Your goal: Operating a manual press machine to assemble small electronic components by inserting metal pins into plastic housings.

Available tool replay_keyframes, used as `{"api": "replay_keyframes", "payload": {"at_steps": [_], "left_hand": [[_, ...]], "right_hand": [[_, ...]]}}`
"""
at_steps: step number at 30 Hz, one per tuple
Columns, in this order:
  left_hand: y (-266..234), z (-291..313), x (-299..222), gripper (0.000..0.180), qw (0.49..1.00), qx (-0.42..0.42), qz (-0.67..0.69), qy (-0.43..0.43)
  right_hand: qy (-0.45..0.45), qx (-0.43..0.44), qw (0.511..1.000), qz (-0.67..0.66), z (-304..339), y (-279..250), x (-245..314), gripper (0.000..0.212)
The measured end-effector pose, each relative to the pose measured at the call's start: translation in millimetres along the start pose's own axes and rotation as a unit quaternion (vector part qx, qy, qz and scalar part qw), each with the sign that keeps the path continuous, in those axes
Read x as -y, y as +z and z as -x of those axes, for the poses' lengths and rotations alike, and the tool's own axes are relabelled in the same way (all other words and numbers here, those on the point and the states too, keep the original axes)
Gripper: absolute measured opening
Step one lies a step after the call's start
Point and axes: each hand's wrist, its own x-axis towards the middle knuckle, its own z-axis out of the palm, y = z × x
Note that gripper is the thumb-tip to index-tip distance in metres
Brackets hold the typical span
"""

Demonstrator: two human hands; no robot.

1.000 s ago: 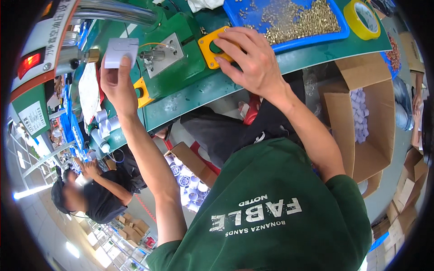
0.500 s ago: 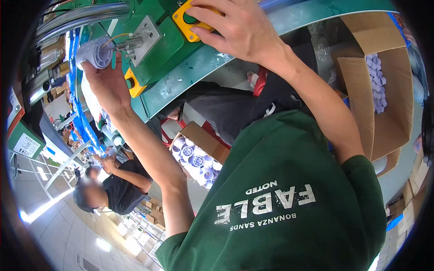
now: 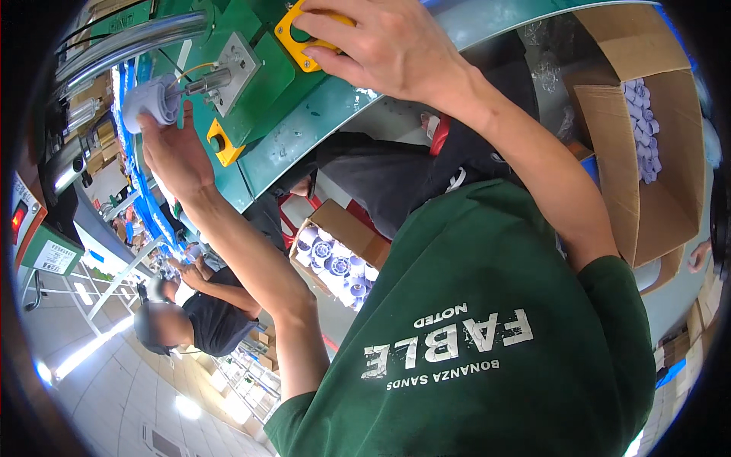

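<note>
Our L hand (image 3: 179,154) has turned the purple cup (image 3: 145,105) it holds, so the open end's now at the metal pin (image 3: 210,81), prob. lined up. Our R hand (image 3: 400,55)'s wide, touching the yellow box (image 3: 287,34).

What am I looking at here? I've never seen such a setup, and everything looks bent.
A camera worn on the head looks down; its fisheye lens bends straight edges. No robot here, just a bare-handed person. The left hand holds a pale purple part near the end of a metal post on a green machine base. The right hand is at a yellow button housing; a second yellow housing sits nearer the left wrist. Two open cardboard boxes contain similar parts.
</note>
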Motion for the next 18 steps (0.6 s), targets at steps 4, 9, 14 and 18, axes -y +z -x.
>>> {"api": "replay_keyframes", "payload": {"at_steps": [4,9,14,18], "left_hand": [[10,9,0,0.046,0.972,0.011,-0.200,0.120],[-5,27,30,0.054,0.887,-0.045,-0.395,0.235],[-18,83,78,0.026,0.780,-0.129,-0.544,0.281],[-5,98,81,0.024,0.828,-0.218,-0.467,0.223]], "right_hand": [[-0.004,-0.003,1.000,-0.009,2,6,-2,0.029],[-0.011,-0.014,0.999,0.041,10,25,-9,0.025],[-0.015,-0.007,0.999,0.040,10,20,-8,0.020],[-0.018,0.009,0.999,0.046,5,17,-6,0.021]]}}
